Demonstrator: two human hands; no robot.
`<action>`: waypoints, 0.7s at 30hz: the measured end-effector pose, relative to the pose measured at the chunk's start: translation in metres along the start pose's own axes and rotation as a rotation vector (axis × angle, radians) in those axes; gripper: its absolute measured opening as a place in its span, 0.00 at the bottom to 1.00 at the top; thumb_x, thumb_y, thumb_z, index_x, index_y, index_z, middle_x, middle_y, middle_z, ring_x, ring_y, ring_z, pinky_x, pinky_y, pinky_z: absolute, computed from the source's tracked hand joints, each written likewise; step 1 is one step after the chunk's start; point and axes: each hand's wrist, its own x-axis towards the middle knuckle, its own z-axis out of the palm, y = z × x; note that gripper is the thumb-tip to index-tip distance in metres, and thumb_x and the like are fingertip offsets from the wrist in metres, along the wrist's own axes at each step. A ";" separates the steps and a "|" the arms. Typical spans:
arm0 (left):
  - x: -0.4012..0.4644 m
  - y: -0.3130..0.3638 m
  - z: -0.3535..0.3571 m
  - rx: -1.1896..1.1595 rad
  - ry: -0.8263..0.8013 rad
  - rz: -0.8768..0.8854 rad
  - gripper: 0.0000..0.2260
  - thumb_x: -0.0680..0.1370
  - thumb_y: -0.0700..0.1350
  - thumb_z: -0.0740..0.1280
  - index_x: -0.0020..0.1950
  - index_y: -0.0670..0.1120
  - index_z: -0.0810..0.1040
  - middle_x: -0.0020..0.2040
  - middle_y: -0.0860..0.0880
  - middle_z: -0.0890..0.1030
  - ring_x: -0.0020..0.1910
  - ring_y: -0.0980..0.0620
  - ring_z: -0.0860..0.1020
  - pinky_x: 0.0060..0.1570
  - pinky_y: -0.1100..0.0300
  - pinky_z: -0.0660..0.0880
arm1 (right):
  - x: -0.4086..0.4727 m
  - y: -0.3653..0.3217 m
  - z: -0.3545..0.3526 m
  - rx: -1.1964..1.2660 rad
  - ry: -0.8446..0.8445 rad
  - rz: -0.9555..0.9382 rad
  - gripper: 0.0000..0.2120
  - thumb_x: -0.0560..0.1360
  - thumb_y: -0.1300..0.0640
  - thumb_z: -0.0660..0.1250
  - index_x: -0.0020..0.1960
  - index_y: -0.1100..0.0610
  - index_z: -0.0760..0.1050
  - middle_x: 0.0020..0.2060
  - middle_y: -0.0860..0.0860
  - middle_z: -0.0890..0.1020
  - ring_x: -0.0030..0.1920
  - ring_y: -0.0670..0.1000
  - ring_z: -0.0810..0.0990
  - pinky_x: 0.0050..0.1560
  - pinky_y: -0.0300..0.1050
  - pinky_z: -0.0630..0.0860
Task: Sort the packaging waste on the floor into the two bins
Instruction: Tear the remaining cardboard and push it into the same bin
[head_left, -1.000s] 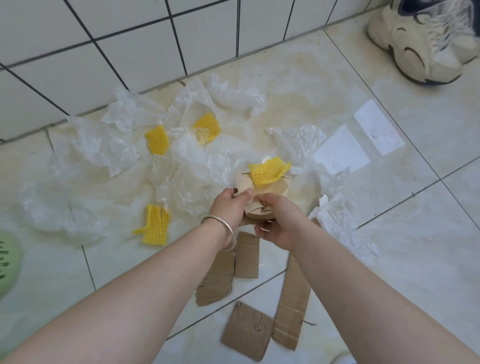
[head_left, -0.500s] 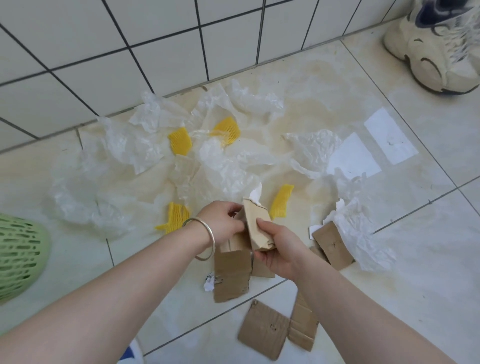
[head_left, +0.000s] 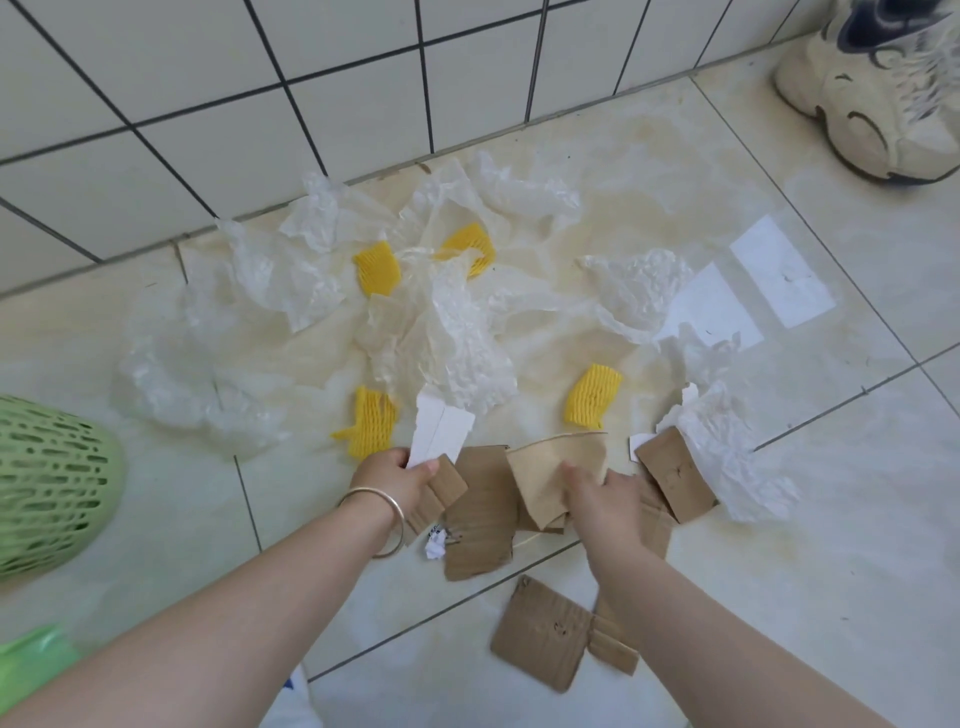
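Brown cardboard strip (head_left: 441, 488) and a white paper scrap (head_left: 440, 434) sit pinched in the left hand (head_left: 397, 478); the right hand (head_left: 602, 493) grasps a tan paper piece (head_left: 556, 467). Yellow foam nets (head_left: 592, 395) and crumpled plastic (head_left: 447, 338) litter the floor (head_left: 831, 519) toward the wall; a green bin (head_left: 52, 483) stands at the left edge.

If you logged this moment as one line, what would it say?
left hand: holds white paper and cardboard scrap | right hand: grips tan paper | green bin: at left
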 end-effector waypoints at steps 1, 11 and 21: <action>0.000 -0.004 0.003 0.030 -0.007 -0.012 0.10 0.77 0.45 0.65 0.54 0.43 0.81 0.53 0.42 0.83 0.51 0.43 0.80 0.50 0.55 0.74 | 0.000 0.006 0.007 -0.063 0.000 -0.026 0.11 0.72 0.50 0.64 0.45 0.57 0.77 0.52 0.57 0.78 0.50 0.58 0.78 0.54 0.54 0.76; 0.001 -0.007 0.019 -0.009 -0.010 -0.043 0.12 0.78 0.45 0.64 0.57 0.42 0.80 0.55 0.42 0.82 0.53 0.42 0.80 0.56 0.53 0.74 | -0.007 0.000 0.027 -0.286 -0.037 -0.184 0.09 0.75 0.58 0.60 0.51 0.59 0.75 0.47 0.56 0.80 0.46 0.56 0.75 0.46 0.47 0.72; -0.001 0.014 -0.020 -0.160 0.042 0.069 0.12 0.79 0.45 0.63 0.59 0.43 0.78 0.53 0.44 0.82 0.50 0.46 0.78 0.53 0.57 0.73 | -0.023 -0.039 -0.006 -0.009 -0.065 -0.327 0.19 0.77 0.57 0.62 0.66 0.52 0.62 0.49 0.50 0.76 0.45 0.52 0.77 0.37 0.44 0.72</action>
